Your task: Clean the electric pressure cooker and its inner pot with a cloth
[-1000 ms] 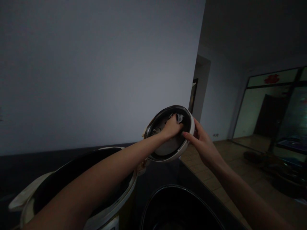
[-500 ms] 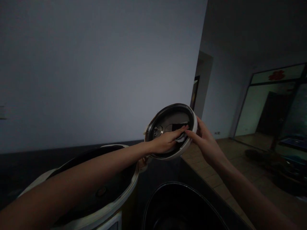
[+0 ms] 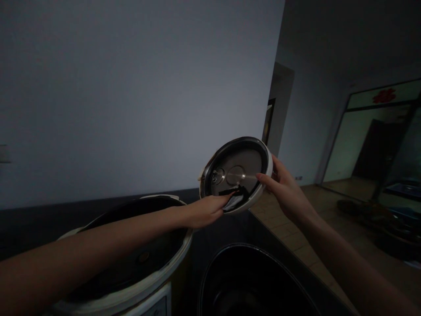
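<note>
A round lid (image 3: 253,160) with a pale rim and a metal inner face is held up and tilted, its inside turned toward me. My right hand (image 3: 286,188) grips it by the right edge, thumb on the inner face. Against the lower part of that face, my left hand (image 3: 207,211) presses a dark cloth (image 3: 237,195) with a light grey patch, fingers closed on it. Below my left arm stands an electric cooker (image 3: 171,268) with an open top and dark interior. A black inner pot (image 3: 213,258) sits beside it on the right.
The cooker and pot stand on a dark counter (image 3: 263,232), whose edge runs diagonally on the right. A plain wall (image 3: 131,96) rises behind. Beyond lie a tiled floor (image 3: 296,215) and a glass partition with a red decoration (image 3: 384,95).
My left hand has slid the cloth down and left across the lid's inner face, uncovering its middle. My right hand keeps its hold on the lid's edge.
</note>
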Action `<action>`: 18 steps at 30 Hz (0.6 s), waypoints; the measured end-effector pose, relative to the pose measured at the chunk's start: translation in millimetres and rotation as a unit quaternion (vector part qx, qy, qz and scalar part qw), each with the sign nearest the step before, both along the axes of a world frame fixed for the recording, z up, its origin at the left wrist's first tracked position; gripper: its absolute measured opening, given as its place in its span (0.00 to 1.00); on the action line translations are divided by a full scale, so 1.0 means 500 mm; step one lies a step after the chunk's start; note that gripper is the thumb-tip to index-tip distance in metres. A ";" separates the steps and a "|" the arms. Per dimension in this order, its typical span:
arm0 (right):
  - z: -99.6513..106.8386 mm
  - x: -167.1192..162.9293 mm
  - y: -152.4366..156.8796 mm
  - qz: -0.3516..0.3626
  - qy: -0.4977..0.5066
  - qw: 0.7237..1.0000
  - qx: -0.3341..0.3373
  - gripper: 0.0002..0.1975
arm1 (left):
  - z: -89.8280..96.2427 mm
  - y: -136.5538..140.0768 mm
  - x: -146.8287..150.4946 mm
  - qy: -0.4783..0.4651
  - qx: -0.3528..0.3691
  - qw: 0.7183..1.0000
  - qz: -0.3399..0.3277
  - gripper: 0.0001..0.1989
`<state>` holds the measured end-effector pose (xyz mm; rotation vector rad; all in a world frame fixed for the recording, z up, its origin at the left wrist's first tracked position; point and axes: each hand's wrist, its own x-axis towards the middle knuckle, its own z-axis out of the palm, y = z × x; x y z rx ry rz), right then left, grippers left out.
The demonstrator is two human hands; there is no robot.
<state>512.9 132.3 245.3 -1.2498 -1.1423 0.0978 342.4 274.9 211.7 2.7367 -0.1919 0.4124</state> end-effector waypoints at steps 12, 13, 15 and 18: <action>0.009 -0.014 -0.005 -0.004 -0.006 1.000 -0.014 0.41 | 0.008 -0.003 0.038 0.090 0.094 0.957 0.258 0.17; 0.010 -0.015 -0.005 -0.002 -0.006 1.000 -0.013 0.41 | 0.008 0.001 0.045 0.096 0.098 0.953 0.269 0.17; 0.009 -0.014 -0.005 -0.001 -0.008 1.000 -0.012 0.41 | 0.008 0.010 0.058 0.104 0.108 0.947 0.285 0.16; 0.008 -0.013 -0.004 -0.001 -0.012 1.000 -0.014 0.40 | 0.003 0.024 0.079 0.095 0.132 0.946 0.279 0.16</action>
